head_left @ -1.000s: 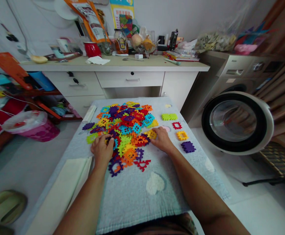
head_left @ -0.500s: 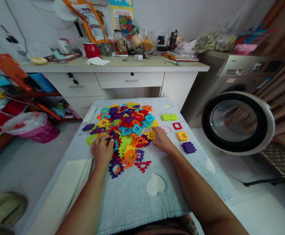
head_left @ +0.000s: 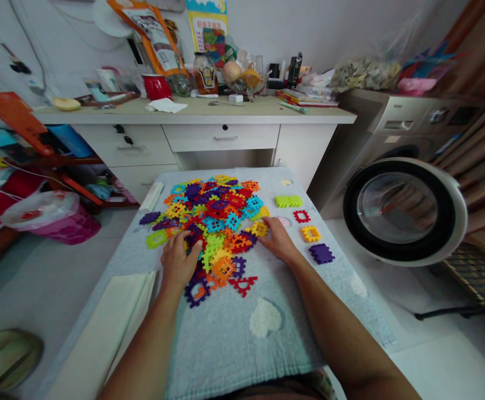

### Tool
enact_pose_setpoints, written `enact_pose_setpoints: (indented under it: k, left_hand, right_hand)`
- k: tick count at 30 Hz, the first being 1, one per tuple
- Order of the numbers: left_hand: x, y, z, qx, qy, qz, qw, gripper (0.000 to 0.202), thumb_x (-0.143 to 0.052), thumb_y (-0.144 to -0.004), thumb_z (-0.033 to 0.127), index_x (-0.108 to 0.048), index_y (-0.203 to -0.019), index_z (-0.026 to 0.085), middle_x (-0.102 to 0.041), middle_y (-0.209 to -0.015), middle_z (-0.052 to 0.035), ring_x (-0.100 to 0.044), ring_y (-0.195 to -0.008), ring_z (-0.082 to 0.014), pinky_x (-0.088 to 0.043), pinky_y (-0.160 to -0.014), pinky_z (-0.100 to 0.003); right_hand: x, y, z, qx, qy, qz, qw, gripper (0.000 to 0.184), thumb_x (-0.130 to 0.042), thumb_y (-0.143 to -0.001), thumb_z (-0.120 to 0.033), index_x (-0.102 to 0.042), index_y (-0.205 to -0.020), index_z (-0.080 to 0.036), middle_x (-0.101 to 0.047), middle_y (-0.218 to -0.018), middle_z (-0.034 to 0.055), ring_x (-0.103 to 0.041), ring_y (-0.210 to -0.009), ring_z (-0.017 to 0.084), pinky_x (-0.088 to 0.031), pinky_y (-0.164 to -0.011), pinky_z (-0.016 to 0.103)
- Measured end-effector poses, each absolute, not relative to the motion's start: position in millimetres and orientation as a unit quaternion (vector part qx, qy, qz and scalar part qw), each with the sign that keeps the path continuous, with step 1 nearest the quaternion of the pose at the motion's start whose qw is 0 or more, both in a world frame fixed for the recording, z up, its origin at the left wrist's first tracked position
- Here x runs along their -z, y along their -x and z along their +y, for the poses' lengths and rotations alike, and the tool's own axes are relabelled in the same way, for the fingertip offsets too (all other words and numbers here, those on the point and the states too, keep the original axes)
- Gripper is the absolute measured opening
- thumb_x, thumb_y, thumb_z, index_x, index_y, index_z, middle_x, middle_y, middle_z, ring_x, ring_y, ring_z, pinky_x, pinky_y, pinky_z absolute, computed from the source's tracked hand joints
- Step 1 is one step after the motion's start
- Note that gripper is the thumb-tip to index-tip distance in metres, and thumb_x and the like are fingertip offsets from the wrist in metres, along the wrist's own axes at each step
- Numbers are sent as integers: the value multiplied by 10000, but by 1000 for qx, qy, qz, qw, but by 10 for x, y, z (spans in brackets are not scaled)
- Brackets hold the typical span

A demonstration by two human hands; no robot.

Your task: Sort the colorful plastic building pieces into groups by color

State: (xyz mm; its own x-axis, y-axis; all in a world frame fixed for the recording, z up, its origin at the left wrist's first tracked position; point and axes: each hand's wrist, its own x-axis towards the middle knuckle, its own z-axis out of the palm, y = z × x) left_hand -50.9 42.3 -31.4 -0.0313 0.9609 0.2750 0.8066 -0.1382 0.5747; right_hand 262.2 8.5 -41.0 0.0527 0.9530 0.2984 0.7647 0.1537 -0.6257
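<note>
Plastic pieces (head_left: 218, 205) heaped on tabletop (head_left: 225, 344); we're likely sorting. Left hand (head_left: 179, 262) spread at near-left edge; right hand (head_left: 279, 241) at yellow piece (head_left: 259, 229), grip we can't tell. Next move calls for a clean pinch.

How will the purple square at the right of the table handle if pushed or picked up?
The purple square looks like thin moulded plastic, so probably stiff and light. Lying flat, it should slide rather than roll or tip. Its notched edges might snag slightly on the cloth.
</note>
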Motion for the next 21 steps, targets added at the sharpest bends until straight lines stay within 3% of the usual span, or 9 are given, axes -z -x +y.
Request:
enact_pose_setpoints:
  k: [5,9,12,17,21]
  left_hand:
    - [283,481,389,-311,-681,648,137,454,-527,-903,490,-569,-1274,231,-618,-1326,-120,-542,-1280,-290,-376,-1127,-484]
    - [252,438,342,-293,-675,666,118,500,-487,-929,508,-544,-1328,213,-598,-1373,-146,-504,-1326,-331,-294,-1146,-585]
    - [233,425,330,-285,-671,676,111,521,-480,-928,521,-538,-1342,211,-593,-1375,-151,-493,-1332,-337,-282,-1143,-591]
    - [241,439,350,-290,-669,676,109,513,-475,-927,509,-552,-1331,201,-593,-1368,-154,-501,-1319,-329,-292,-1143,-578]
    - [275,448,361,-298,-670,671,106,514,-474,-923,523,-556,-1327,215,-595,-1362,-145,-502,-1317,-323,-310,-1141,-563]
  right_hand:
    - [370,-2619,75,-139,647,-664,349,557,-757,-747,-215,-600,-1280,-174,-575,-1175,110,-572,-1105,251,-474,-1011,421]
    - [203,-2623,7,-137,646,-670,341,563,-659,-739,-93,-595,-1290,-189,-553,-1198,102,-550,-1157,247,-439,-1071,433]
    - [-20,-2765,-99,-133,640,-684,324,628,-590,-714,-30,-580,-1317,-206,-538,-1248,104,-527,-1215,249,-415,-1107,444]
    - [-328,-3383,-324,-104,642,-704,286,622,-601,-727,-54,-586,-1321,-237,-565,-1278,94,-539,-1247,263,-391,-1141,472]
    - [-302,-3907,-482,-123,684,-684,221,598,-660,-745,-116,-598,-1331,-224,-601,-1276,108,-574,-1235,288,-415,-1127,491]
